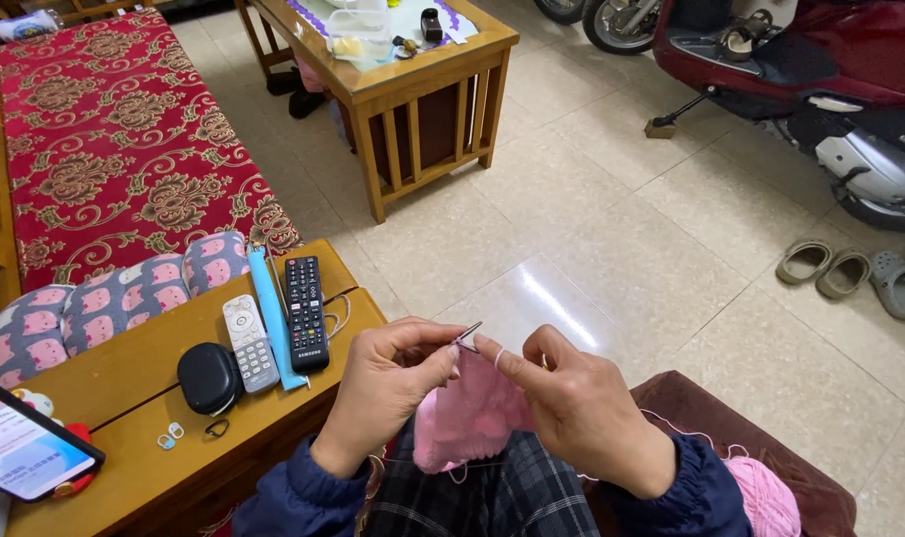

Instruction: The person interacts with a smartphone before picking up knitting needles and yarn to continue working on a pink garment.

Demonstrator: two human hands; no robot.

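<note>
Head view: you look down at your own hands knitting over your lap.
Far left: a phone (25,449) lies on the wooden desk (124,383) at your left, with a black oval case (208,377), a white remote (249,342), a blue tube (271,313) and a black remote (305,312) beside it.
Left hand (385,383): your grip is clamped on a metal knitting needle (466,336), thumb and fingers pinched near its tip.
Knitting (467,418): the pink piece hangs between your hands, over your plaid lap.
Right hand (580,408): your grip is closed on the work, pink yarn looped over the forefinger.
Far right: a pink yarn ball (768,497) sits near your right sleeve; sandals (828,268) rest on the tiled floor.
</note>
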